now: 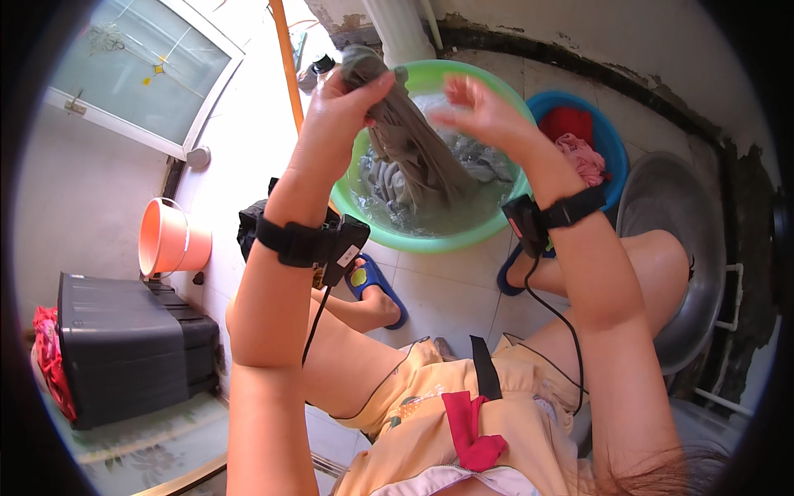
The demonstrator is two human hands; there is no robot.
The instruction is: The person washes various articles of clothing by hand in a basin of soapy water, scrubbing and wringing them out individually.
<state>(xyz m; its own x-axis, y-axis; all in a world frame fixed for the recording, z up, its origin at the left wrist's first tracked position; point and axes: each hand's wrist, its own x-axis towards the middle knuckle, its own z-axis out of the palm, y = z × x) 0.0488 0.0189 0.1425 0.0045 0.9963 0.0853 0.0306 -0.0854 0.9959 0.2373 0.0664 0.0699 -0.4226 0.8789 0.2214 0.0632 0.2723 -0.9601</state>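
My left hand (346, 101) is closed around the top of a wet grey-green garment (405, 136), raised above the far left rim of a light green basin (447, 241). The cloth hangs down twisted, and its lower part lies in the cloudy, sudsy water. What sort of garment it is I cannot tell. My right hand (482, 112), slightly blurred, hovers over the right side of the basin, apart from the cloth. Its fingers are spread with nothing in them.
A blue basin (614, 157) with red and pink clothes (581, 157) stands to the right, beside a large metal tub (662, 207). At left are an orange bucket (174, 237) and a dark grey storage box (124, 343). An orange pole (287, 66) leans behind my left hand.
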